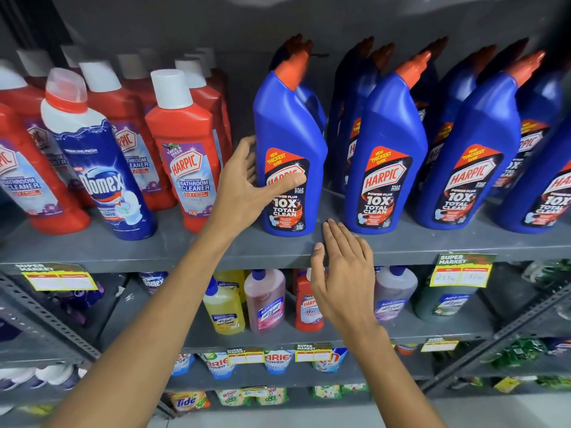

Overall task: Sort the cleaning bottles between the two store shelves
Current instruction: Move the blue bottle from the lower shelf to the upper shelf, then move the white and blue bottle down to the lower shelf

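head view | left hand spread around tall blue plastic harpic bottle with orange cap | right hand flat, holding nothing | step: grabbing | next: squeeze, lift

Blue Harpic bottles with orange-red caps, red bathroom-cleaner bottles white-capped, grey shelf.

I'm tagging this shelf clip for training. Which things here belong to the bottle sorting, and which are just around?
In the job:
left hand, around a blue Harpic bottle
right hand, open at the shelf edge
red Harpic bottle
Domex bottle

Just around:
price tags
Ariel packs
Tide pack
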`<state>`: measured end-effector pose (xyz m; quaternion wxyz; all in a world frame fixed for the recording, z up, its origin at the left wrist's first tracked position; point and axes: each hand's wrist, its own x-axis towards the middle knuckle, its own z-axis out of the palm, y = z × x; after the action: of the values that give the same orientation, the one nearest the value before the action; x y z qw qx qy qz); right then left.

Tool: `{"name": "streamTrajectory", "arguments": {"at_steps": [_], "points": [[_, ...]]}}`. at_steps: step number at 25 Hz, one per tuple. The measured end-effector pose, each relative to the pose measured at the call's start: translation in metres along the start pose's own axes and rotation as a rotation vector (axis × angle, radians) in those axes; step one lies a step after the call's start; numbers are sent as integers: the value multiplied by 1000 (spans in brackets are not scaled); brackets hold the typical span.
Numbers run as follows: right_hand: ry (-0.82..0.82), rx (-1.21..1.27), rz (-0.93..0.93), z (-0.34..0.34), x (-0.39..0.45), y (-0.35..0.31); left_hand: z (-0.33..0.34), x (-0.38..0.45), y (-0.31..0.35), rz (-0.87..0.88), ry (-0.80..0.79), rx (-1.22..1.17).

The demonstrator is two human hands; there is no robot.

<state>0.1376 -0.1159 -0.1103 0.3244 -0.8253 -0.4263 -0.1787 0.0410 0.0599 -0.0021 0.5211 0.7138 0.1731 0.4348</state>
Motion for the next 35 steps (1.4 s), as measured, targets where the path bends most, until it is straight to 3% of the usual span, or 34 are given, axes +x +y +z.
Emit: {"name": "streamTrajectory", "arguments": {"at_steps": [5,9,13,17,20,25,31,35], "points": [[10,69,32,1,0,-2,-14,-40,-4,-93,-64,233],[128,375,145,-4,-8,-15,-55,-91,1,106,142,373],[249,570,-30,-3,-16,-70,-119,-108,4,120,363,360],[86,671,-211,16,-11,-144,-177,-109,-4,59,486,372],[-133,587,-224,38,-11,-185,-207,-102,-9,87,553,361],[-276,329,-177,73,-12,-214,-235,-78,-23,61,429,355],[-166,77,-254,94,-15,-225,-244,-43,-31,-51,149,152],[-98,55,-266,100,-18,-224,-249,-45,-20,-28,207,56]]}}
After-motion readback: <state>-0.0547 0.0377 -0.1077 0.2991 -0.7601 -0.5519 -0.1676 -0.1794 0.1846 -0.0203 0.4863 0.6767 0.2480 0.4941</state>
